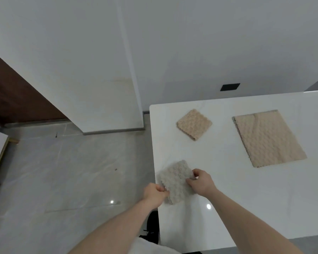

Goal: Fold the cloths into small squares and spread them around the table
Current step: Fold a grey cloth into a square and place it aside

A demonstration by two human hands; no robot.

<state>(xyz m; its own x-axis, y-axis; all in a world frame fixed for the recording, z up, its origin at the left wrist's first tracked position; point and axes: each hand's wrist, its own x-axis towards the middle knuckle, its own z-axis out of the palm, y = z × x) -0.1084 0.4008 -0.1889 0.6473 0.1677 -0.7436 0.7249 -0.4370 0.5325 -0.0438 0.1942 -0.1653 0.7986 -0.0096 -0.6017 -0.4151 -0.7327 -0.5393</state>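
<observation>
A small folded grey-beige cloth (175,180) lies near the left edge of the white table (246,208). My left hand (154,196) pinches its near left edge. My right hand (200,182) pinches its right edge. A small folded beige square (194,124) sits farther back on the table, apart from my hands. To the right lies a larger beige cloth (268,138), spread flat as a rectangle.
The table's left edge runs just beside my left hand, with grey tiled floor (72,171) below it. A white pillar (99,79) and wall stand behind the table. A dark object (151,228) sits under the table's near left corner.
</observation>
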